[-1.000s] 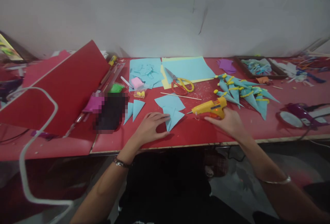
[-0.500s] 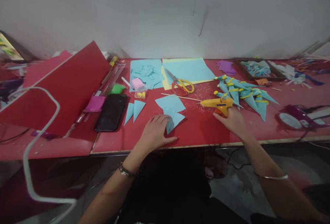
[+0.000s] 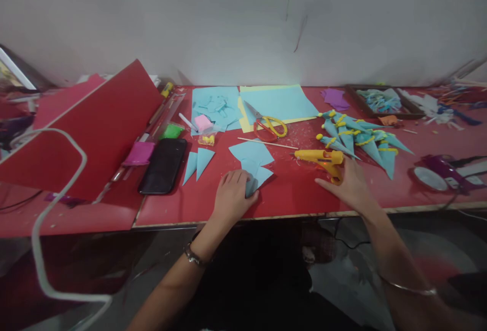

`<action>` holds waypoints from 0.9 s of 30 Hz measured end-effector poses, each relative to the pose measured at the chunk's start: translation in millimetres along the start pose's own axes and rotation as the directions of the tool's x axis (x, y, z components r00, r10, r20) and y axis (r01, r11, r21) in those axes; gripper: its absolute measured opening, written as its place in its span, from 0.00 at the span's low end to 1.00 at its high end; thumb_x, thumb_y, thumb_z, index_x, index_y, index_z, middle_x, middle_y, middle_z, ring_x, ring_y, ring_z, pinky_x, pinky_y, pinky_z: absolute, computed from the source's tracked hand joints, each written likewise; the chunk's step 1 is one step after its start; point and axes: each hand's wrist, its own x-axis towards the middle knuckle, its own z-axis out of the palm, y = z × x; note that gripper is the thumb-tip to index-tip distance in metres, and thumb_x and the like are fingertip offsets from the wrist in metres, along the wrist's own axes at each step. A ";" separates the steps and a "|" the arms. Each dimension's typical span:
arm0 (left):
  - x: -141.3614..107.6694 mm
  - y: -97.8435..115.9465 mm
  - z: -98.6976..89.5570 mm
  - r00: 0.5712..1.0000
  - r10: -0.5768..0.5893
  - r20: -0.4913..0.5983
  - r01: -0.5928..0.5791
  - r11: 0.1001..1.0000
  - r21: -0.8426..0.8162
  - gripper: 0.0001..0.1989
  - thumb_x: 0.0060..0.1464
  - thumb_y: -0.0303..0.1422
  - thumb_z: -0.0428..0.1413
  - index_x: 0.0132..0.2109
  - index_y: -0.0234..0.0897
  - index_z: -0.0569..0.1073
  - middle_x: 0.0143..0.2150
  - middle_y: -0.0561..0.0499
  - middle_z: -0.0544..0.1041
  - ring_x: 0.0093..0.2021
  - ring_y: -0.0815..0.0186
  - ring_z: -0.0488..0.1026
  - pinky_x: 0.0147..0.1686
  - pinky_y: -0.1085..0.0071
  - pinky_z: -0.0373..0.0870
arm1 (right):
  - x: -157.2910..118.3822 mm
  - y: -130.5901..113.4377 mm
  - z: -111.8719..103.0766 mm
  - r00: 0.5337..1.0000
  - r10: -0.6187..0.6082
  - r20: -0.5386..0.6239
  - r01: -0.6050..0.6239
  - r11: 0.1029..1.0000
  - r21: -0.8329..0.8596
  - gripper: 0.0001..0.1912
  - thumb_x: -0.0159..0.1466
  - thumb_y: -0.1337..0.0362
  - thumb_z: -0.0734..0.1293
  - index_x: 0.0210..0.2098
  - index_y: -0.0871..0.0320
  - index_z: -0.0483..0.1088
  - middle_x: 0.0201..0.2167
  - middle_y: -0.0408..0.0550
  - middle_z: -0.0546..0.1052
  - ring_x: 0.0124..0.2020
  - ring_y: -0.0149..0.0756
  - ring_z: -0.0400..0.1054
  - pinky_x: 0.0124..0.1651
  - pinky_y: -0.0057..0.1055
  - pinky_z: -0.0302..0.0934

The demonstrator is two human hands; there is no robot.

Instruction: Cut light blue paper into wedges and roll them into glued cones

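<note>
My left hand (image 3: pixel 234 195) is over the near edge of some cut light-blue paper pieces (image 3: pixel 253 153), its thumb and fingers closed on a small rolled blue piece (image 3: pixel 249 185). On the red table, a yellow glue gun (image 3: pixel 318 157) points left with a small orange light showing. My right hand (image 3: pixel 348 184) is beside its handle, thumb stretched out and apart from it; the other fingers are partly hidden behind the handle. A thin stick (image 3: pixel 268 143) lies between the paper and the gun. Scissors (image 3: pixel 270 125) rest behind it.
Blue cones with yellow trim (image 3: pixel 357 138) are piled at right, near a purple device (image 3: pixel 449 171). To the left are two blue triangles (image 3: pixel 204 161), a black phone (image 3: pixel 163 166) and a leaning red board (image 3: pixel 95 138). Blue sheets (image 3: pixel 281 101) lie at the back.
My left thumb has drawn in towards the fingers at the small blue piece. My right hand has loosened from the glue gun, and more of the gun's handle shows.
</note>
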 end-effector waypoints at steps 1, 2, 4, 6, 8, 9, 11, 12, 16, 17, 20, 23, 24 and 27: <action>0.6 -0.3 -0.1 1.000 -0.004 -0.003 0.004 1.000 0.006 0.11 0.46 0.34 0.56 0.37 0.37 0.66 0.40 0.47 0.73 0.44 0.58 0.68 0.45 0.62 0.63 | -0.9 -2.2 2.3 1.000 0.017 0.012 -0.017 1.000 -0.017 0.41 0.47 0.42 0.66 0.52 0.63 0.58 0.44 0.61 0.67 0.47 0.54 0.60 0.47 0.49 0.55; 1.1 -0.8 -0.2 1.000 -0.007 -0.007 0.007 1.000 0.011 0.11 0.45 0.34 0.56 0.37 0.37 0.65 0.39 0.48 0.73 0.43 0.57 0.69 0.45 0.61 0.63 | -1.2 -4.8 4.9 0.999 0.034 0.019 -0.033 0.999 -0.034 0.42 0.47 0.42 0.66 0.52 0.64 0.58 0.44 0.62 0.67 0.47 0.55 0.60 0.47 0.50 0.55; 1.3 -2.3 -0.6 1.000 -0.016 -0.016 0.016 1.000 0.020 0.12 0.45 0.34 0.56 0.38 0.37 0.65 0.39 0.48 0.73 0.42 0.57 0.69 0.46 0.61 0.62 | -0.6 -9.7 9.4 0.998 0.058 -0.002 -0.058 0.997 -0.046 0.42 0.48 0.43 0.66 0.53 0.65 0.57 0.45 0.63 0.66 0.49 0.56 0.58 0.48 0.52 0.53; -0.2 -4.9 -1.4 1.000 -0.013 -0.006 0.013 1.000 0.014 0.13 0.46 0.34 0.55 0.39 0.38 0.64 0.39 0.47 0.73 0.43 0.57 0.69 0.47 0.61 0.62 | -0.7 -12.6 10.5 0.995 0.077 -0.067 -0.078 0.997 -0.010 0.44 0.48 0.44 0.66 0.56 0.64 0.53 0.47 0.63 0.64 0.50 0.56 0.57 0.49 0.54 0.52; -2.9 -8.4 -3.2 1.000 0.005 0.021 -0.005 1.000 -0.017 0.12 0.46 0.32 0.54 0.40 0.38 0.63 0.40 0.48 0.73 0.44 0.58 0.69 0.49 0.60 0.60 | -3.7 -12.7 7.2 0.974 0.106 -0.200 -0.094 0.993 0.070 0.45 0.49 0.45 0.66 0.58 0.63 0.49 0.48 0.61 0.63 0.50 0.55 0.58 0.49 0.55 0.53; -4.5 -10.2 -4.4 0.999 0.018 0.034 -0.016 0.999 -0.039 0.12 0.47 0.31 0.54 0.41 0.38 0.63 0.40 0.48 0.73 0.44 0.59 0.69 0.51 0.60 0.58 | -6.5 -12.0 4.2 0.948 0.127 -0.291 -0.095 0.988 0.122 0.43 0.51 0.47 0.66 0.58 0.62 0.48 0.47 0.60 0.63 0.49 0.53 0.58 0.49 0.54 0.53; -7.0 -13.7 -7.6 0.997 0.042 0.060 -0.037 0.996 -0.077 0.13 0.47 0.30 0.53 0.42 0.38 0.62 0.42 0.49 0.73 0.46 0.61 0.69 0.56 0.58 0.52 | -14.3 -11.8 -2.9 0.858 0.166 -0.487 -0.070 0.975 0.211 0.35 0.55 0.51 0.63 0.57 0.59 0.50 0.45 0.58 0.62 0.47 0.50 0.60 0.49 0.53 0.54; -7.7 -15.2 -9.4 0.996 0.045 0.071 -0.039 0.995 -0.092 0.13 0.48 0.30 0.52 0.43 0.39 0.62 0.42 0.50 0.73 0.46 0.62 0.69 0.57 0.57 0.48 | -18.7 -13.4 -6.1 0.807 0.176 -0.564 -0.044 0.970 0.240 0.30 0.57 0.54 0.62 0.55 0.57 0.52 0.43 0.57 0.62 0.45 0.48 0.61 0.49 0.52 0.54; -6.2 -17.8 -15.9 0.994 0.019 0.108 -0.004 0.991 -0.136 0.14 0.49 0.30 0.51 0.45 0.39 0.61 0.44 0.50 0.73 0.48 0.63 0.69 0.58 0.55 0.43 | -31.3 -37.5 -9.2 0.753 0.111 -0.648 0.134 0.939 0.316 0.20 0.56 0.59 0.63 0.47 0.55 0.60 0.39 0.51 0.63 0.42 0.45 0.62 0.45 0.49 0.57; -5.3 -17.7 -16.9 0.994 0.010 0.112 0.007 0.989 -0.146 0.14 0.49 0.30 0.51 0.45 0.39 0.60 0.44 0.50 0.73 0.49 0.63 0.68 0.58 0.54 0.42 | -31.6 -47.4 -7.1 0.791 0.059 -0.609 0.190 0.922 0.337 0.20 0.55 0.60 0.65 0.46 0.55 0.60 0.38 0.50 0.63 0.41 0.44 0.62 0.44 0.48 0.59; -3.2 -16.4 -17.2 0.994 -0.011 0.113 0.029 0.986 -0.162 0.18 0.49 0.30 0.51 0.49 0.41 0.59 0.45 0.50 0.74 0.50 0.61 0.68 0.57 0.54 0.42 | -24.3 -78.3 3.8 0.927 -0.172 -0.333 0.286 0.900 0.330 0.23 0.53 0.65 0.67 0.48 0.55 0.59 0.39 0.50 0.66 0.42 0.41 0.63 0.47 0.45 0.59; -2.9 -14.6 -14.2 0.995 -0.051 0.087 0.065 0.985 -0.158 0.21 0.50 0.31 0.50 0.52 0.41 0.58 0.45 0.49 0.75 0.51 0.60 0.68 0.56 0.54 0.43 | -8.9 -101.2 18.0 0.953 -0.300 -0.029 0.281 0.850 0.445 0.27 0.56 0.64 0.65 0.53 0.55 0.54 0.46 0.53 0.66 0.48 0.41 0.62 0.51 0.42 0.58; -3.0 -14.0 -13.0 0.995 -0.069 0.073 0.080 0.985 -0.156 0.21 0.50 0.31 0.51 0.52 0.41 0.58 0.44 0.49 0.75 0.51 0.60 0.67 0.56 0.54 0.44 | -3.5 -106.2 22.8 0.946 -0.320 0.057 0.253 0.836 0.487 0.29 0.56 0.63 0.65 0.55 0.55 0.52 0.48 0.54 0.65 0.51 0.41 0.61 0.52 0.42 0.58; -3.1 -12.6 -9.5 0.993 -0.109 0.036 0.113 0.981 -0.156 0.22 0.50 0.30 0.51 0.53 0.40 0.58 0.43 0.48 0.76 0.51 0.59 0.68 0.55 0.54 0.44 | 10.8 -115.6 35.3 0.904 -0.348 0.247 0.144 0.794 0.591 0.33 0.56 0.62 0.65 0.57 0.55 0.47 0.50 0.54 0.65 0.52 0.40 0.60 0.54 0.41 0.56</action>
